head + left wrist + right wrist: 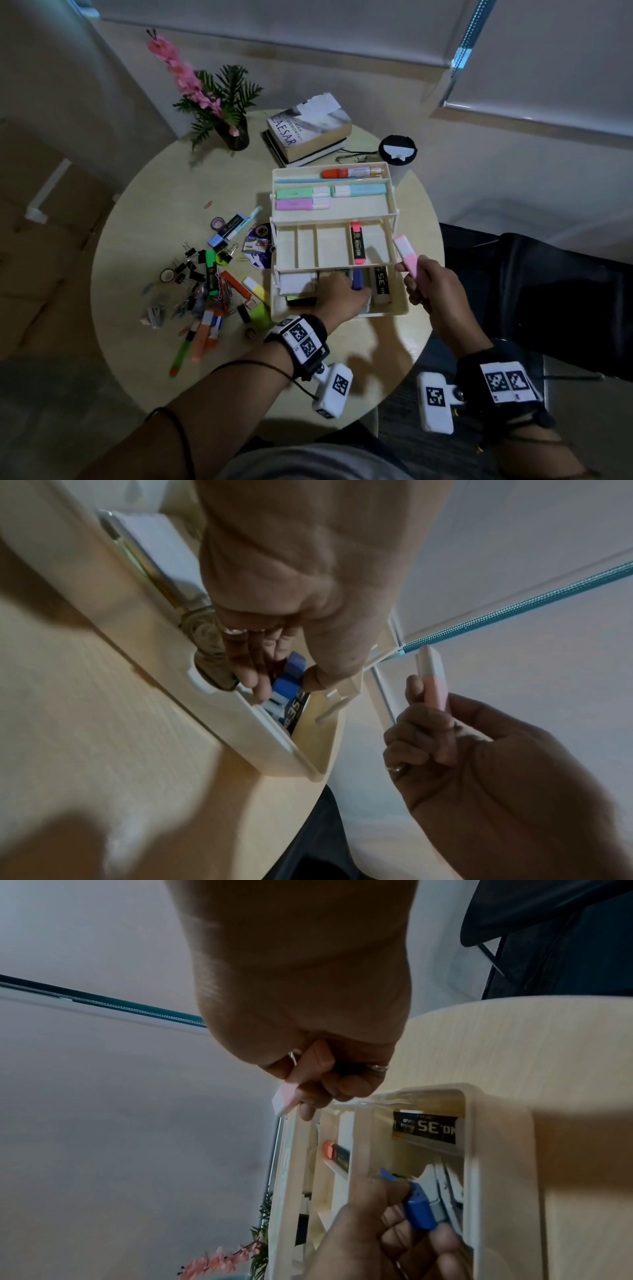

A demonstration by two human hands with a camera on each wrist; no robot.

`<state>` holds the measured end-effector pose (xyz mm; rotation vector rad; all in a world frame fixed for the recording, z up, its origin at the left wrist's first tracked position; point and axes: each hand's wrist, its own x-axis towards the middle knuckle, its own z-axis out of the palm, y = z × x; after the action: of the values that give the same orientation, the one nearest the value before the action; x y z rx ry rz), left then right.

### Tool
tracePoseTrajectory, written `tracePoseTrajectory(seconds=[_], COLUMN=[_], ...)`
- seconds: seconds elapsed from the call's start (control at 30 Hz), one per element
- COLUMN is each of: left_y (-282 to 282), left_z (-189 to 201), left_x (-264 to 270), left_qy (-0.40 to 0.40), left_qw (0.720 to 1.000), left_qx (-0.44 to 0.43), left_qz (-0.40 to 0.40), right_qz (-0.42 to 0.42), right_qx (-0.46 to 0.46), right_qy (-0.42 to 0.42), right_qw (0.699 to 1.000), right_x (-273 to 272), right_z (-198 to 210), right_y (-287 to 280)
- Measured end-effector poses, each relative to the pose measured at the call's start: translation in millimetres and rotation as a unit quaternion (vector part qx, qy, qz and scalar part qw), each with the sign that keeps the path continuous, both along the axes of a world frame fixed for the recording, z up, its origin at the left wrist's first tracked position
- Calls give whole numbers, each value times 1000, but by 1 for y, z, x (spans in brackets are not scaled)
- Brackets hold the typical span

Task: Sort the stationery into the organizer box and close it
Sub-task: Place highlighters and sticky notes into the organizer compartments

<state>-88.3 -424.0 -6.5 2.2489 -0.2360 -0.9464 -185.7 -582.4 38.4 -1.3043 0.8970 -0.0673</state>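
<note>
The cream organizer box (390,312) stands open on the round table, its upper trays swung back. My left hand (346,294) reaches into the bottom compartment and grips a blue stapler (357,279), pinched between fingers and thumb in the left wrist view (289,677). A black staples box (381,284) lies just right of the stapler. My right hand (424,281) hovers off the box's right side and holds a pink highlighter (407,255) with a white cap, tip pointing up and away. A pink-capped black highlighter (358,245) lies in the middle tray.
A pile of loose stationery (212,281) with clips, markers and tape covers the table's left half. A plant vase (236,133), stacked books (308,130), glasses (352,158) and a black-lidded cup (397,150) stand behind the box. A dark chair (548,291) is at the right.
</note>
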Motion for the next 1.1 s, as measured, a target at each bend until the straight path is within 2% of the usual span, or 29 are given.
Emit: tracePoseTrajectory(seconds=[0.33,0.63,0.83,1.0,1.1], left_y=[-9,-30,-30,-26,-19], left_z=[-6,-32,-44,-47,-42], left_x=[4,-8,-10,-7,-7], left_qy=[6,-92,-120,-115,-93], left_qw=[1000,993,987,989,993], left_qx=[12,63,88,80,47], left_qz=[11,48,55,49,47], right_qz=[12,67,88,122,134], right_qx=[-59,-95,-138,-235,-338], right_qy=[30,-10,-5,-19,-68], right_qw=[998,993,987,964,929], right_x=[-9,-17,-19,-12,3], right_z=[-16,4,-1,-2,-2], right_y=[1,10,8,9,4])
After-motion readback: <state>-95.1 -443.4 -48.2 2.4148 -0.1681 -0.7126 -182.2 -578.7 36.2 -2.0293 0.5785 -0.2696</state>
